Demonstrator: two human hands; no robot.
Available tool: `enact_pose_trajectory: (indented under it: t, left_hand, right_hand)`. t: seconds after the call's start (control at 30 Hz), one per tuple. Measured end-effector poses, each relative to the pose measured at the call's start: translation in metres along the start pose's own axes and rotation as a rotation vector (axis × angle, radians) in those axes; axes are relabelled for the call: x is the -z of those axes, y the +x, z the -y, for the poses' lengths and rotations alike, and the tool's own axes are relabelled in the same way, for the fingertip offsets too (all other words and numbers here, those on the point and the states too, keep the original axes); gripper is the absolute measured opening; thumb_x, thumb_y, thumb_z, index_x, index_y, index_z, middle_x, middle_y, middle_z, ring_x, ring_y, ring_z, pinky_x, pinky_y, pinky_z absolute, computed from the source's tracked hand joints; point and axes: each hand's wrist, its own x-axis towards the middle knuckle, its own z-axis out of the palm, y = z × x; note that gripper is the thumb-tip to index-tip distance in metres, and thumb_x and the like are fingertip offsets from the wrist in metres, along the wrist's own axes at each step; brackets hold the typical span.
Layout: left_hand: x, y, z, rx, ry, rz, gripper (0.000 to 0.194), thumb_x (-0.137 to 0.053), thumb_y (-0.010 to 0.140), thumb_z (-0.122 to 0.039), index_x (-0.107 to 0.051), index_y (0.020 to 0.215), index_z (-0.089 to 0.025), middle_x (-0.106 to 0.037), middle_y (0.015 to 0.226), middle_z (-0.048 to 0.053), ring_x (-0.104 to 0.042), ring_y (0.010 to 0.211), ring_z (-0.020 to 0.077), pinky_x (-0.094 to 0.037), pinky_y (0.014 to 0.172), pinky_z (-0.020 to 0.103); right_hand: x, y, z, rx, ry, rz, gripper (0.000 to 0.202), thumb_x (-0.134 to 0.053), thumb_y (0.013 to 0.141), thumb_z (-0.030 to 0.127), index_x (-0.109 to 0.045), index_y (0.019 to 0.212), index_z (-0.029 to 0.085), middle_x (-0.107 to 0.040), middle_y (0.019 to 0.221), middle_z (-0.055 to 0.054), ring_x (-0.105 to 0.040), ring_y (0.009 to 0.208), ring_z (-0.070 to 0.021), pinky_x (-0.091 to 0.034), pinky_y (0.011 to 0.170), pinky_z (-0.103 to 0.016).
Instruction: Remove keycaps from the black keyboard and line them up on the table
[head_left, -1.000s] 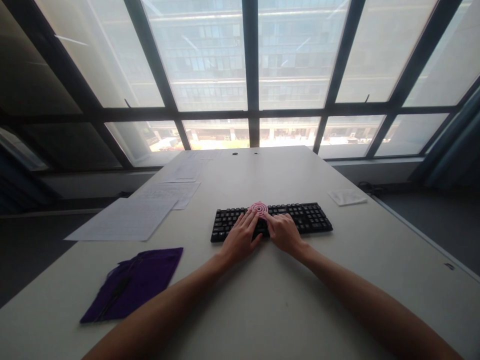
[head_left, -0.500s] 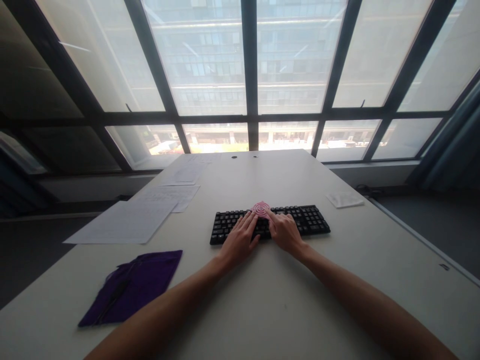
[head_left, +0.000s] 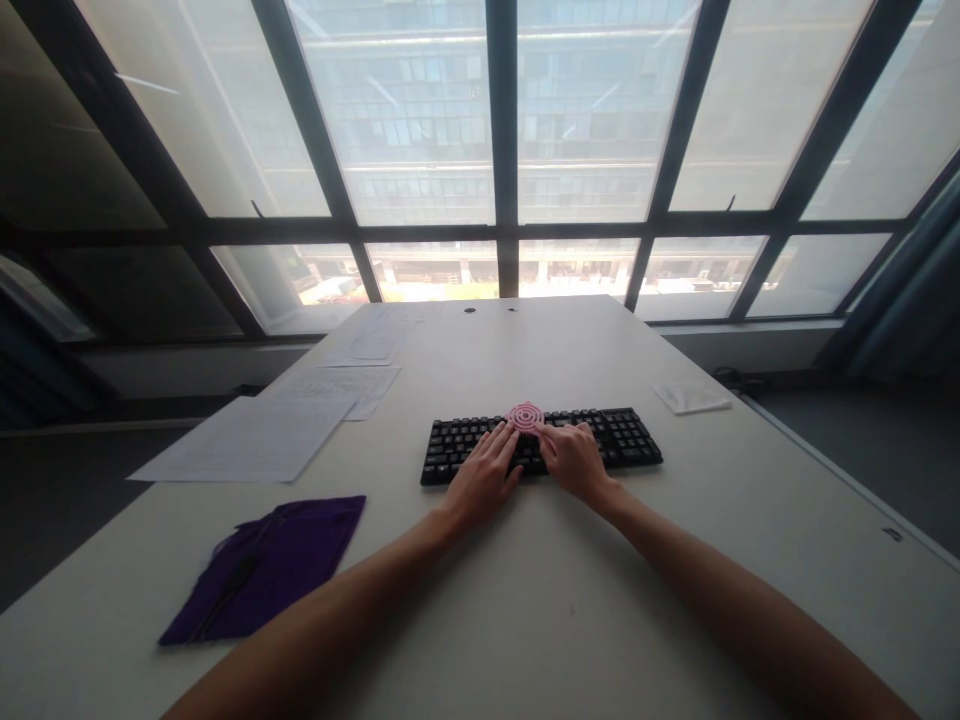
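Grip: left hand (head_left: 484, 470) flat, unclosed; right hand (head_left: 576, 462) curled, hold unclear; pink disc (head_left: 526, 416) just ahead between fingertips, over keyboard (head_left: 532, 459).

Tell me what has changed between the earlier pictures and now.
The pink disc has shifted slightly right over the keyboard, and the right hand has edged the same way. Nothing was visibly picked up or let go. The left hand, keyboard, purple cloth and papers look as they were.

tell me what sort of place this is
Probably an office or similar workroom: a long white table bears a black keyboard and printed sheets, facing large windows that look onto another building.
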Motion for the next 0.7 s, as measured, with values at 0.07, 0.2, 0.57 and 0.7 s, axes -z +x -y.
enact_pose_trajectory:
  t: [0.07, 0.2, 0.57, 0.7]
  left_hand:
    - [-0.0006, 0.0, 0.0002, -0.002, 0.003, 0.0, 0.058, -0.045, 0.097, -0.031, -0.032, 0.152, -0.015, -0.034, 0.157, 0.013, -0.026, 0.148, 0.0266, -0.029, 0.12, 0.047]
    - [-0.0006, -0.0005, 0.0011, 0.002, 0.028, 0.016, 0.058, -0.046, 0.097, -0.031, -0.033, 0.151, -0.014, -0.034, 0.158, 0.013, -0.026, 0.148, 0.0265, -0.029, 0.12, 0.047]
    - [-0.0005, -0.0004, 0.0026, -0.008, 0.048, 0.016, 0.059, -0.046, 0.097, -0.03, -0.032, 0.152, -0.013, -0.033, 0.158, 0.012, -0.026, 0.148, 0.0267, -0.028, 0.12, 0.046]
    - [0.0003, -0.0005, 0.002, -0.01, 0.034, 0.009, 0.058, -0.046, 0.097, -0.029, -0.032, 0.152, -0.014, -0.034, 0.158, 0.012, -0.026, 0.148, 0.0268, -0.029, 0.12, 0.047]
  right_hand:
    - [-0.0002, -0.0008, 0.0016, -0.009, -0.005, 0.005, 0.029, -0.044, 0.1, 0.026, -0.065, 0.119, 0.024, -0.075, 0.094, -0.006, -0.066, 0.088, -0.0207, -0.029, 0.082, -0.032]
    - [-0.001, -0.0013, 0.0037, -0.011, 0.002, 0.007, 0.029, -0.041, 0.102, 0.029, -0.063, 0.121, 0.023, -0.075, 0.094, -0.006, -0.066, 0.088, -0.0205, -0.029, 0.082, -0.031]
    - [-0.0014, -0.0024, 0.0043, -0.023, 0.008, 0.008, 0.037, -0.037, 0.103, 0.03, -0.057, 0.133, 0.021, -0.075, 0.093, -0.007, -0.066, 0.086, -0.0209, -0.029, 0.083, -0.031]
    - [-0.0025, -0.0021, 0.0035, -0.027, 0.002, 0.025, 0.041, -0.037, 0.103, 0.03, -0.054, 0.138, 0.02, -0.076, 0.096, -0.009, -0.066, 0.088, -0.0211, -0.029, 0.084, -0.032]
